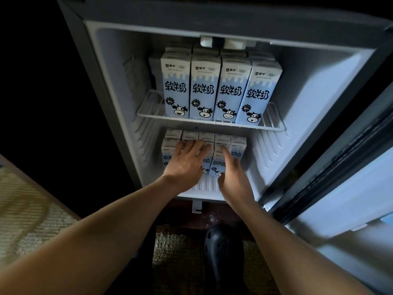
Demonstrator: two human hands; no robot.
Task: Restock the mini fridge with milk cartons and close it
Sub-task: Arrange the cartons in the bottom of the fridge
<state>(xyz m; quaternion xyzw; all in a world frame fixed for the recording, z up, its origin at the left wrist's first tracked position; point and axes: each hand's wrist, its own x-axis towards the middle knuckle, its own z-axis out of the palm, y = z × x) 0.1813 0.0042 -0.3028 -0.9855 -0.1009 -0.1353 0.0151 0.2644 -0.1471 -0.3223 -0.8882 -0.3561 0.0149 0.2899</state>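
Your L hand [187, 160] lies flat, fingers spread, on bottom-row milk cartons [219, 163]. R hand [231, 173] straight-fingered vs. same row, gripping nothing. Prob. squaring row back so door [340, 167] clears. Upper cartons [204, 88] packed on wire shelf [148, 109]; mini fridge [110, 81] open.

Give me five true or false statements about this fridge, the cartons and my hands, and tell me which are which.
1. The fridge door is shut. False: it stands open at the right.
2. Four upper cartons stand in the front row on the wire shelf. True.
3. The left hand lies with straight fingers on the lower cartons. True.
4. The right hand lifts a carton in the air. False: its straight fingers touch the lower cartons.
5. The upper cartons lie flat. False: they stand upright.
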